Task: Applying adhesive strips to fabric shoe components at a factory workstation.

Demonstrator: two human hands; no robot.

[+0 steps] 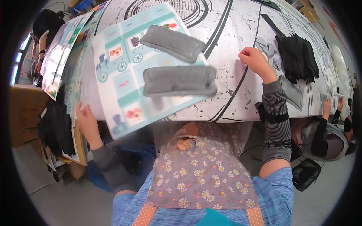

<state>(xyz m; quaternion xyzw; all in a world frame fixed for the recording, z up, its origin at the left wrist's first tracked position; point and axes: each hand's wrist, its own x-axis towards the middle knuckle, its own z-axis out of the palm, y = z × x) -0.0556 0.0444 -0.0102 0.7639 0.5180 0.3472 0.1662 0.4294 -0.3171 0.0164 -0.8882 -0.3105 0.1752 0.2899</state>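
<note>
My left hand [89, 122] is beside the lower left edge of a printed sheet [124, 81] with train and fruit pictures, its fingers loosely bent and apart, holding nothing visible. Two oblong grey fabric pads [180, 81] with rounded corners lie on this sheet, one slanted above the other. To the right, over the white table, my right hand [257, 63] is closed with thumb and fingertips together; anything between them is too small to make out. Close to it lie small grey pieces [267, 49] in a loose pile. Another grey pad [292, 92] rests beside my right forearm.
A stack of black cloth pieces [298, 57] lies at the right. More printed sheets [66, 52] and black cloth [56, 128] are at the left, near a cardboard box [26, 113]. Other people's hands [327, 107] show at the right edge. The table edge [233, 119] runs before me.
</note>
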